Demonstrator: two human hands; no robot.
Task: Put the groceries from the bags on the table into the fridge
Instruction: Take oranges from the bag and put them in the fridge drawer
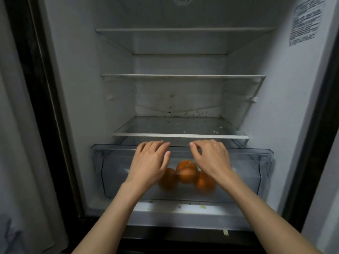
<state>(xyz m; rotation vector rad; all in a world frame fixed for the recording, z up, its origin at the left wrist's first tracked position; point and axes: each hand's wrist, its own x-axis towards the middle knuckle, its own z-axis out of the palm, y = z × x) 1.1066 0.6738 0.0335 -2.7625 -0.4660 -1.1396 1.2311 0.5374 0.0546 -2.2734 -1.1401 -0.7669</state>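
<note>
Head view: left hand [150, 160] and right hand [211, 158] both curl fingers over the drawer [247, 162] front rim, side by side at its middle. Oranges [187, 173] sit inside, directly below the hands. Drawer looks slightly out; blur hides how far.

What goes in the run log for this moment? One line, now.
left hand on drawer rim | right hand on drawer rim | oranges in drawer | shelves bare of groceries
</note>
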